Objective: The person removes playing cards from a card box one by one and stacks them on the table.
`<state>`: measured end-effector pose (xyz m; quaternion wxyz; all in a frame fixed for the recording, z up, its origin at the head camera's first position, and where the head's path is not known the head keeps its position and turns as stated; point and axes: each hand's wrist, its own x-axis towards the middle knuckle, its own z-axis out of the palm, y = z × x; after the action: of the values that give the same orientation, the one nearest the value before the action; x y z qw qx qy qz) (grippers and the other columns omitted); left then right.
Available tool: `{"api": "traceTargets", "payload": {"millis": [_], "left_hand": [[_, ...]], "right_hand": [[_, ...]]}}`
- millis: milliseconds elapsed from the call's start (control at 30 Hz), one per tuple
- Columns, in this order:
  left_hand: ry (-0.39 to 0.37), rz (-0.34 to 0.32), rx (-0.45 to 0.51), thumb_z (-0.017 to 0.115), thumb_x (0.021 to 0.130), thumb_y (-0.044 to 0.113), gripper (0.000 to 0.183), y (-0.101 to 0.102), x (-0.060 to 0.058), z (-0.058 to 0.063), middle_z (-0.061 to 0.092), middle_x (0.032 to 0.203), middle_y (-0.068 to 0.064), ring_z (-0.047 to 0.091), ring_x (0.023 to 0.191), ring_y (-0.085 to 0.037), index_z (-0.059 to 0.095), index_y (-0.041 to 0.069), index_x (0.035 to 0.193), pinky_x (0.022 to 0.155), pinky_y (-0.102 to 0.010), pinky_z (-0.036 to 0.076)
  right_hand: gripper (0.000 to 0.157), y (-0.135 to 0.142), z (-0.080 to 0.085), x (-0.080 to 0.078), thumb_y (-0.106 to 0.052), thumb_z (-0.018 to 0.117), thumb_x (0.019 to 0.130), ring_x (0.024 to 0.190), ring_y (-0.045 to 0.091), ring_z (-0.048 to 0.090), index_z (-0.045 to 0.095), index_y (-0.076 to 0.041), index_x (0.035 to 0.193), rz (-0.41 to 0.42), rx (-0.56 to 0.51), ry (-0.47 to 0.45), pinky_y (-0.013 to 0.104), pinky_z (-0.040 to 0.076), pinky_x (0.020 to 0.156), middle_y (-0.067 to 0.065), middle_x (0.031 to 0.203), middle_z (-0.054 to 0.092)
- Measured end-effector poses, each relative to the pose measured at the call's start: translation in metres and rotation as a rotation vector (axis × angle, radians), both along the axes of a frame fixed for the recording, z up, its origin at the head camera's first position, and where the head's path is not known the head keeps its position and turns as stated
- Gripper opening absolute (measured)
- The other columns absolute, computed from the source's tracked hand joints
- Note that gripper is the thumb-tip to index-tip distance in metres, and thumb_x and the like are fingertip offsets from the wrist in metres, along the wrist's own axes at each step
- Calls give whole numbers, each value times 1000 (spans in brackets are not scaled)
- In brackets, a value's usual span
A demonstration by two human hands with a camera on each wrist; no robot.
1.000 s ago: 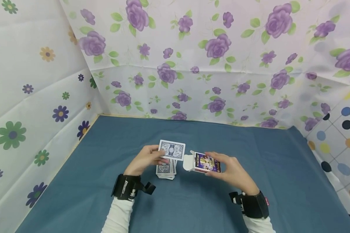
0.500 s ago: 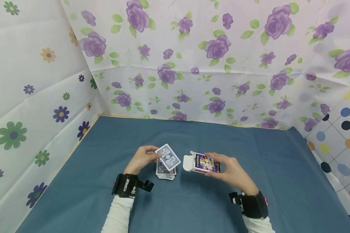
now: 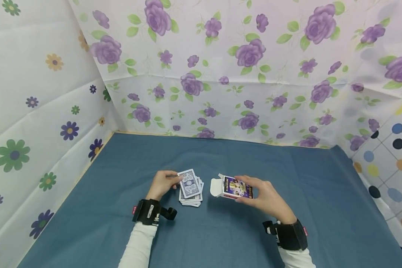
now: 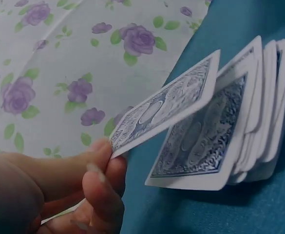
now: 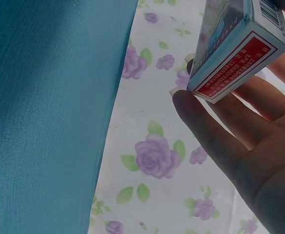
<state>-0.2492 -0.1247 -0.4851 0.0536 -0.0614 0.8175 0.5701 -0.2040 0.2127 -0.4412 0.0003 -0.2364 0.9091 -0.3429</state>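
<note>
My left hand (image 3: 163,184) pinches a blue-and-white playing card (image 3: 189,183) by its corner between thumb and fingers. In the left wrist view the held card (image 4: 166,105) tilts over an uneven pile of playing cards (image 4: 196,134), patterned backs upward, a gap showing between card and pile. To the right, my right hand (image 3: 267,195) grips a purple card box (image 3: 238,187) by its sides, its white flap (image 3: 216,187) folded out toward the pile. The right wrist view shows the box's red-labelled side (image 5: 237,66) between the fingers. What lies inside the box is hidden.
A blue cloth (image 3: 120,208) covers the table. A flowered sheet (image 3: 201,82) hangs behind it, with patterned sheets on both sides. Each wrist wears a black strap (image 3: 147,212) over a white sleeve.
The left hand has drawn the card back from beside the box's flap to above the pile, turning it from sideways to nearly lengthwise. The right hand and box stay in place.
</note>
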Motion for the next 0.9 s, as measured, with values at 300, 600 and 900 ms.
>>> {"api": "traceTargets", "payload": {"millis": [300,600,900], "left_hand": [[83,6,-196,66,92,13,31,4,2,-13,71,88,-16,55,63,-16,67,-1,119,59,-30,40],[143,22,-304,69,89,11,18,11,4,-18,68,77,-13,59,63,-18,70,-2,101,58,-31,46],[202,-26,-303,68,90,10,17,21,6,-19,67,75,-12,59,61,-16,70,-2,100,58,-29,47]], "right_hand": [[64,-1,-2,-1,-38,78,80,123,32,58,56,-21,137,7,-5,-6,41,50,85,12,136,59],[64,0,-5,-3,-38,78,79,120,29,60,57,-20,137,8,-6,5,37,51,83,11,135,60],[64,-1,-4,-2,-37,78,80,120,30,60,57,-18,137,27,-27,-17,46,51,85,12,136,58]]}}
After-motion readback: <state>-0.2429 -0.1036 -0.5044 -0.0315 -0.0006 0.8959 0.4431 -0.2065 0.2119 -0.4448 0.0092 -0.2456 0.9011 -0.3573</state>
